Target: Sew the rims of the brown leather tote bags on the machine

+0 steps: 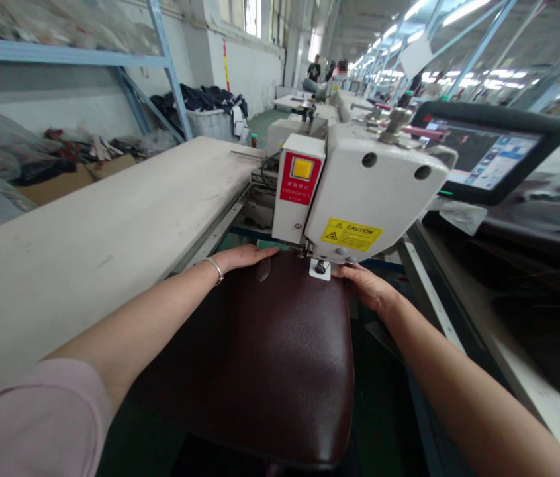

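A dark brown leather piece (280, 351) lies in front of me, its far edge pushed under the head of a white sewing machine (359, 192). My left hand (245, 257) rests flat on the leather's far left corner, fingers stretched out towards the machine. My right hand (367, 286) presses the leather's far right edge just beside the white presser foot (320, 268); its fingers lie close together on the material. A silver bangle circles my left wrist.
A long white table (101, 245) runs along the left, with bagged goods and a cardboard box behind it. A touchscreen panel (488, 156) stands right of the machine. Black fabric lies on the right bench. People stand far down the aisle.
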A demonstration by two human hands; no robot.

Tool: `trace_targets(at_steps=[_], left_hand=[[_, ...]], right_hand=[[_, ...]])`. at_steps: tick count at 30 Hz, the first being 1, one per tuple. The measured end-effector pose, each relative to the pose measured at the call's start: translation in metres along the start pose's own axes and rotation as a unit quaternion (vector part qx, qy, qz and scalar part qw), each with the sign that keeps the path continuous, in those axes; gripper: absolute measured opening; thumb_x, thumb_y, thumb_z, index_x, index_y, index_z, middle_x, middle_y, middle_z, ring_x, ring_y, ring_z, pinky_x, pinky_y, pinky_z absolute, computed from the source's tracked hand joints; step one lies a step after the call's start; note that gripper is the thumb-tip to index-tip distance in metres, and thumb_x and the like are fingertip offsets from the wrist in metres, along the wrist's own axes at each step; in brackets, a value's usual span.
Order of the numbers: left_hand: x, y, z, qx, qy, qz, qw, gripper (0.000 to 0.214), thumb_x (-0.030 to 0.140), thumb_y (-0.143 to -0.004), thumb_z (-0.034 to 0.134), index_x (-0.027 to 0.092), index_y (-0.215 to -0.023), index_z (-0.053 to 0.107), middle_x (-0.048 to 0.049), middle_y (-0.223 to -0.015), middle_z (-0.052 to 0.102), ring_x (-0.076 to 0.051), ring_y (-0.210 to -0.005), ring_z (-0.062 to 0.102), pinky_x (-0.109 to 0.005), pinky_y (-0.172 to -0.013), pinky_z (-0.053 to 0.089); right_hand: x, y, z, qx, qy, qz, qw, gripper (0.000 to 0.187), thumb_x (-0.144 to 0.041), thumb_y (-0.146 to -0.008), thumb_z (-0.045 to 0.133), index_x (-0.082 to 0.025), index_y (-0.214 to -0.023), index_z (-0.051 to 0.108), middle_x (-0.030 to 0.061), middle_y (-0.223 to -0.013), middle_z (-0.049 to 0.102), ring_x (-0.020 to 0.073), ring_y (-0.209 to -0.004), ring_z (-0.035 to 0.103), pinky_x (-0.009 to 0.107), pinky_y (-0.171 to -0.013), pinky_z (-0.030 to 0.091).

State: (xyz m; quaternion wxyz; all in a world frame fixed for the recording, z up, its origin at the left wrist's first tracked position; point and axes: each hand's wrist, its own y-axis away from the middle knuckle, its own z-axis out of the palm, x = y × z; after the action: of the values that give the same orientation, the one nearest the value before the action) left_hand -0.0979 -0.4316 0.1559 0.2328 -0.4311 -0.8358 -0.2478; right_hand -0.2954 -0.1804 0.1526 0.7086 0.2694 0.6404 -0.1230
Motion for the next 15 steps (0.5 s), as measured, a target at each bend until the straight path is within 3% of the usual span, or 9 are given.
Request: trace_targets(at_steps=[8, 12, 15], left_hand=[[0.007, 0.014, -0.005, 0.056, -0.005, -0.008, 0.998, 0.077, 0.092, -0.068, 0.045, 0.019, -0.055, 0.064, -0.0083, -0.067, 0.067, -0.024, -0.069, 0.063, -0.032, -0.072, 0.044], [0.020, 0.044, 0.002, 0.053, -0.048, 0.018, 0.997, 0.077, 0.092, -0.069, 0.044, 0.020, -0.046, 0.057, -0.0090, -0.057, 0.062, -0.023, -0.057, 0.058, -0.032, -0.062, 0.040], [0.024, 0.077, 0.022, 0.021, -0.097, 0.073, 0.992, 0.081, 0.092, -0.076, 0.033, 0.019, -0.053, 0.061, -0.0108, -0.063, 0.065, -0.024, -0.060, 0.061, -0.032, -0.062, 0.040]], right_hand=[[0.000, 0.017, 0.007, -0.005, -0.007, -0.001, 1.000, 0.058, -0.033, -0.062, 0.080, -0.028, -0.116, 0.058, 0.0018, -0.112, 0.070, 0.0235, -0.098, 0.065, 0.034, -0.077, 0.051], [0.015, 0.059, 0.019, 0.027, -0.023, -0.001, 0.999, 0.064, -0.039, -0.063, 0.083, -0.027, -0.118, 0.053, 0.0033, -0.116, 0.067, 0.0254, -0.104, 0.063, 0.035, -0.081, 0.052], [0.037, 0.106, 0.032, 0.057, -0.067, -0.006, 0.996, 0.070, -0.037, -0.062, 0.084, -0.028, -0.121, 0.049, 0.0050, -0.120, 0.065, 0.0282, -0.112, 0.061, 0.036, -0.089, 0.052]])
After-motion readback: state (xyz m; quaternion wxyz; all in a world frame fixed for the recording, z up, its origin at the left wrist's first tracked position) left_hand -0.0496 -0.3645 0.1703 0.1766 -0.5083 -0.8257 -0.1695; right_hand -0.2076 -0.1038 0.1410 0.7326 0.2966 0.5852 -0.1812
